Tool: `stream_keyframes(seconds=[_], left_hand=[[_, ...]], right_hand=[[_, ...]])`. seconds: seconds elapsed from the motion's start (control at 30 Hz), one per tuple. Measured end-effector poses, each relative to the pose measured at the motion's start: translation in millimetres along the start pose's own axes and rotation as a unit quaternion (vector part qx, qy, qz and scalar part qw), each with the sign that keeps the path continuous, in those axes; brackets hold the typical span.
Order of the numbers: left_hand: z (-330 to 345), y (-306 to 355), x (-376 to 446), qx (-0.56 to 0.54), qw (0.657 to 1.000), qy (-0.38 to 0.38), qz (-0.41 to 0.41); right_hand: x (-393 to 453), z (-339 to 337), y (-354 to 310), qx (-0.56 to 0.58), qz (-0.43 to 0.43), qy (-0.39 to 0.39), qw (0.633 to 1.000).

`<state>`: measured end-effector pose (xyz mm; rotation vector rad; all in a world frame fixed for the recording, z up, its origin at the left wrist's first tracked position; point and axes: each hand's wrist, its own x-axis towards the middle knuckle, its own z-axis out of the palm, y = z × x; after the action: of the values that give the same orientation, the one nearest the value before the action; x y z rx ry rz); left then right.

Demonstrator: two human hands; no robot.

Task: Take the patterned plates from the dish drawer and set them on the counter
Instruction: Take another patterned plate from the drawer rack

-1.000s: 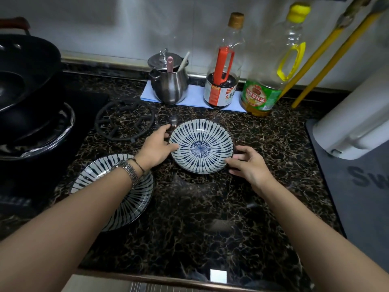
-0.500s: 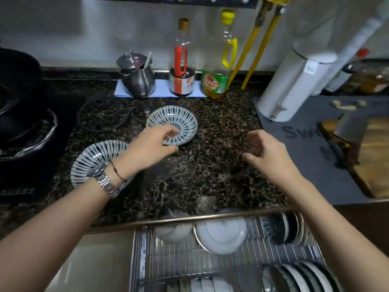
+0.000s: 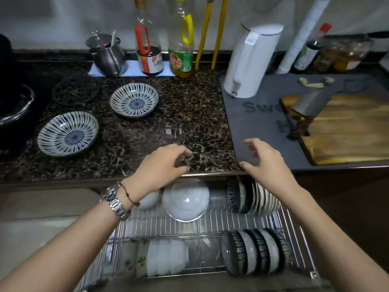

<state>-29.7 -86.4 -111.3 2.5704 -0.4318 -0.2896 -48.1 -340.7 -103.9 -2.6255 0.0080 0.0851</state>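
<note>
Two patterned plates sit at the desk's left. Both hands, left hand and right hand, hover empty, fingers loosely spread, above the dish drawer. Next: grasp a racked striped plate, center-right.

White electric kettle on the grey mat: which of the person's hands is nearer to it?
Right. The right hand hovers at the mat's front edge below the white electric kettle; the left hand is further left, over the marbled counter.

Home kitchen: stove, oil bottle, dish drawer.
</note>
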Motion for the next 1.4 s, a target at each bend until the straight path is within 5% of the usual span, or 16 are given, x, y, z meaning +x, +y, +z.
stream_keyframes(seconds=[0.27,0.73,1.27,1.4], left_hand=[[107,71,-7,-0.070,0.994,-0.002,-0.081],[303,58,32,-0.254,0.932,0.029,-0.255],[379,49,89,-0.380,0.876,0.097,-0.279],[389,50,89,-0.324,0.898,0.134,-0.268]], right_hand=[[-27,-12,88,0.040,0.005,-0.051,0.998],[-46,63,165,0.117,0.070,-0.108,0.985],[-25,113,210,0.117,0.106,-0.113,0.981],[-19,123,217,0.129,0.121,-0.117,0.977]])
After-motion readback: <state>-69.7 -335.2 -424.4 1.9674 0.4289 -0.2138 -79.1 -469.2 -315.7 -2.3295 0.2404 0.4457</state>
